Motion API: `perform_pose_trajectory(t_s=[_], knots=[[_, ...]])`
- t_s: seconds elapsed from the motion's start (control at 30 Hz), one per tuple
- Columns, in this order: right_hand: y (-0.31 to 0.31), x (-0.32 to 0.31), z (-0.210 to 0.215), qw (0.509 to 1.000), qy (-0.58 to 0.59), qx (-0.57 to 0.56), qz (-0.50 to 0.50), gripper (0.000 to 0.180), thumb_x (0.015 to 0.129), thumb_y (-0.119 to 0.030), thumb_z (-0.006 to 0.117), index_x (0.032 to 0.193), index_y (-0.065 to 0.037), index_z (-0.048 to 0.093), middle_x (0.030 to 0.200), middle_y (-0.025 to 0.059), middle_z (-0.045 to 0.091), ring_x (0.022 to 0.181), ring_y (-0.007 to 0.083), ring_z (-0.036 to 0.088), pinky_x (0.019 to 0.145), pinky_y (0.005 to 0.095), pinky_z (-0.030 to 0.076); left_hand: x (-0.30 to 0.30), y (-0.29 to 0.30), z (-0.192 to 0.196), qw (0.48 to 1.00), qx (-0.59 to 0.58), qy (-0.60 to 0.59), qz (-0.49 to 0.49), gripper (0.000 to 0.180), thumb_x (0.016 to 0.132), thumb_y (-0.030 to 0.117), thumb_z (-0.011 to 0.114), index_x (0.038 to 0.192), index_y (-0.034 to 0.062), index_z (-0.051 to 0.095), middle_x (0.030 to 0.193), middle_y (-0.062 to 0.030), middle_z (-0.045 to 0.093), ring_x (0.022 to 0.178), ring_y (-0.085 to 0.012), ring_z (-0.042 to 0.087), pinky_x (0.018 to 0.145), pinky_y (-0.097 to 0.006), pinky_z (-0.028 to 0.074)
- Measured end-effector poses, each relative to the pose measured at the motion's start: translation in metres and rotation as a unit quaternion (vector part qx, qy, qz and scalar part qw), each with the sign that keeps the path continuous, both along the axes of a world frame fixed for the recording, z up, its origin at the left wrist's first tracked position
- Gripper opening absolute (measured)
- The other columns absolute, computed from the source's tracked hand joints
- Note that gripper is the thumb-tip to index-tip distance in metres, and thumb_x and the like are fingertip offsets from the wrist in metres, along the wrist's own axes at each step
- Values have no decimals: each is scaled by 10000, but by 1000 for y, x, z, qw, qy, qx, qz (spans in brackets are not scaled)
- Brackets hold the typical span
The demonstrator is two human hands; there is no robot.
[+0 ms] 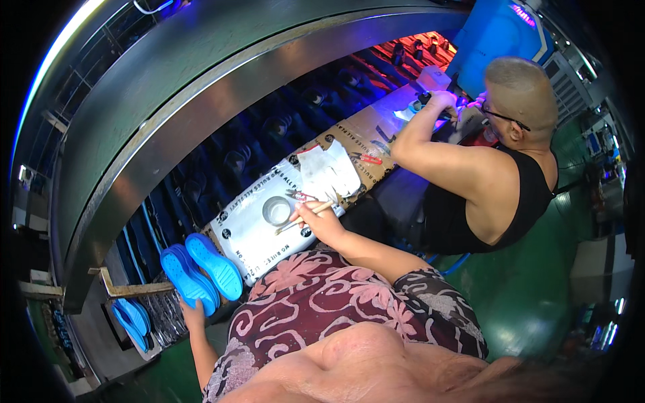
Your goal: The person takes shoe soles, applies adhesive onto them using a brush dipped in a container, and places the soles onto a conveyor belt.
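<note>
My right hand [322, 223] grips a slim brush [287, 228] with a pale handle, its tip pointing left and down, just beside a round cup [277, 211]. The cup stands on a white printed sheet [252, 238] covering the work board. At lower left my left hand [193, 311] holds the near end of some stacked blue shoe soles [183, 272]; its fingertips are partly hidden beneath them. Another blue sole [215, 266] lies right alongside, overlapping the edge of the white sheet. Red-handled nippers [299, 195] rest just behind the cup.
More blue soles [132, 324] lie at far left. White paper [329, 168] and a red-handled tool [368, 158] are farther along the board. A metal machine hood [201, 87] arches over a row of dark rollers. A co-worker [477, 174] sits close on my right, hands raised.
</note>
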State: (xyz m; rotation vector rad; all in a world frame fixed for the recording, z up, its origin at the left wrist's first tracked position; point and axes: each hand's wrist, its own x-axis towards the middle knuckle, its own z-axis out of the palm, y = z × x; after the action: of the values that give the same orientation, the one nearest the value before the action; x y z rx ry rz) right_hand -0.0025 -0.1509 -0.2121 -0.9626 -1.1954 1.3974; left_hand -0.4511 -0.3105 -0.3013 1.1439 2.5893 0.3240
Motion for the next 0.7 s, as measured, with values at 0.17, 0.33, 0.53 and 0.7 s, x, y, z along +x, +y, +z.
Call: perform_pose_trajectory(t_s=[0.17,0.33,0.53,0.7], knots=[[-3,-13,-17,998,-60,-17,32,318,917,-252,481,775,-25,652,647,21,585,566,69,495,529,206,398,-22,-18,-2,989,113,-92,-27,660,734,291,654,1220,-85,415,1063,-251,570,987,-332,566,862,-375,440],[-9,7,-10,995,-87,-42,-29,349,935,-255,447,788,8,624,700,52,602,611,94,517,607,227,416,45,7,77,709,258,-634,169,375,816,206,573,1129,14,500,1044,-109,587,957,-205,580,828,-336,472],[-2,5,14,996,-82,13,15,374,929,-279,463,791,24,633,666,46,574,626,95,508,601,220,398,149,39,97,797,299,-525,12,484,804,150,623,1196,-12,388,1009,-130,558,847,-207,589,635,-317,535],[2,-17,40,990,-67,107,69,322,906,-198,465,731,-2,651,612,51,557,603,124,494,590,258,382,181,71,102,830,341,-437,-64,411,791,110,613,1142,-26,449,980,-123,585,850,-185,588,718,-303,491]])
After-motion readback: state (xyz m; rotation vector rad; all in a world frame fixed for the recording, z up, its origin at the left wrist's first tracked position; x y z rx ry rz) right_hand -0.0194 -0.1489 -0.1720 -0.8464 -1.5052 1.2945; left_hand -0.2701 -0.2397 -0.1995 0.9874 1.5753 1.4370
